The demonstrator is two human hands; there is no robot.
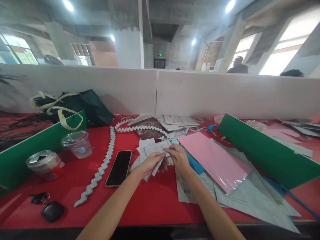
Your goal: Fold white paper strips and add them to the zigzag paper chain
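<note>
Head view: two bare hands meet over a red desk (155, 206); clock centre taken at their fingertips, twelve toward the white partition (205, 96).

Left hand (152, 160): thumb and fingers pinched closed on a narrow paper strip (158, 167), its free end pointing to about seven. Right hand (180, 157): bent in from four o'clock, fingertips gathered at the strip's upper end. Cannot tell whether these grip the paper or only press it; the contact is too small to read.

Strip sits at clock centre, raised in front of loose paper slips (147, 143) that spread toward ten.

Step in hand, my judgement: close fingertip work on the strip, probably a fold or crease. The next move seems to call for a steady left pinch and light right fingertips to line up the edges; a slack hold could let the fold skew.

Around: zigzag paper chain (109, 152) from eight up to ten, then across toward twelve. Phone (119, 168), screen dark, between eight and nine, inside the chain's curve. Pink sheet (212, 158) at three, over printed papers (240, 196).
</note>
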